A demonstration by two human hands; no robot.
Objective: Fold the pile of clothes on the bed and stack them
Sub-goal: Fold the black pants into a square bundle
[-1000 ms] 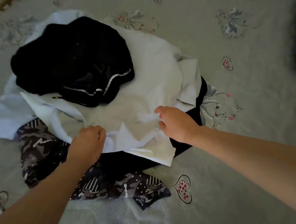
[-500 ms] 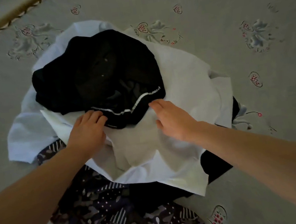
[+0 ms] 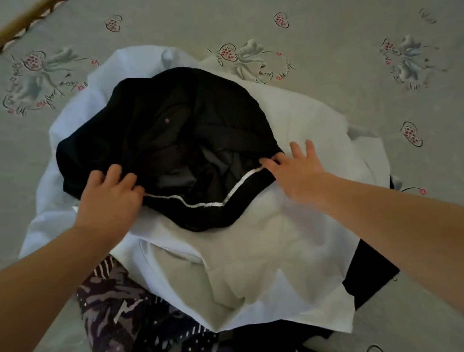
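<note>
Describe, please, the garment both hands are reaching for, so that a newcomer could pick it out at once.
On the patterned bedspread lies a heap of clothes, mostly white garments with a camouflage-print piece at its near edge. On top of the heap sits the black garment, with the left hand and right hand at its sides. It alone has a thin white stripe along its near edge.
</note>
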